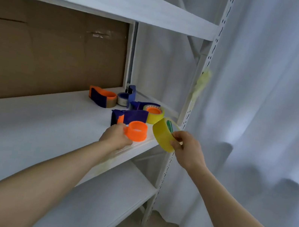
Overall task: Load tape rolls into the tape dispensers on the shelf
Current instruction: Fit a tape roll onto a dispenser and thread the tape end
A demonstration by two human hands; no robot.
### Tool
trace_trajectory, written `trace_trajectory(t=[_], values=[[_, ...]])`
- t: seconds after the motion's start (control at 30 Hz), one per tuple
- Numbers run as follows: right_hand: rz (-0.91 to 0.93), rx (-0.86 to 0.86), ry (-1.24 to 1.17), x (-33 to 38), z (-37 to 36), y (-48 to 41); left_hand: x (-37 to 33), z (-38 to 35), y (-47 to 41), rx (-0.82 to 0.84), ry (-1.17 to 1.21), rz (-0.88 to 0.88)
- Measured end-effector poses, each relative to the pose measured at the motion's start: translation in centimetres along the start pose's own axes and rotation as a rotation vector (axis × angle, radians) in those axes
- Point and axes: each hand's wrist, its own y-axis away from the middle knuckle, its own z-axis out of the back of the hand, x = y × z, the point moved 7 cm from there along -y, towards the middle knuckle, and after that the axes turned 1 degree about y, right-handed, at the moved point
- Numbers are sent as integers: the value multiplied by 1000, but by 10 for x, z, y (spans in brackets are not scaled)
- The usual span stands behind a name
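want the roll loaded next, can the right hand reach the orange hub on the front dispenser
Probably yes. The right hand holds the yellow tape roll just right of the orange hub, with nothing between. The left hand grips the front dispenser from the left, leaving the hub's top uncovered.

No legible text; green mark inside yellow tape roll (162, 135) unreadable

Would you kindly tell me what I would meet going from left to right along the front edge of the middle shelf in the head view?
left hand → empty dispenser → yellow tape roll → right hand
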Motion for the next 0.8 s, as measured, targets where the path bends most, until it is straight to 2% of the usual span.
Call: trace_trajectory(t=[0.23,0.4,0.5,0.67,0.8], values=[[187,100,142,-10,-17,-97,-22,-23,-60,-116,-372,-78],[393,121,75,-6,-37,-126,-22,-35,-73,-123,-419,-9],[543,149,29,1,-51,-134,-12,-39,-74,-146,-266,0],[764,241,-84,11,-72,-146,2,-41,-74,-188,211,3],[906,329,-163,12,-79,-158,12,-52,-72,-265,356,134]])
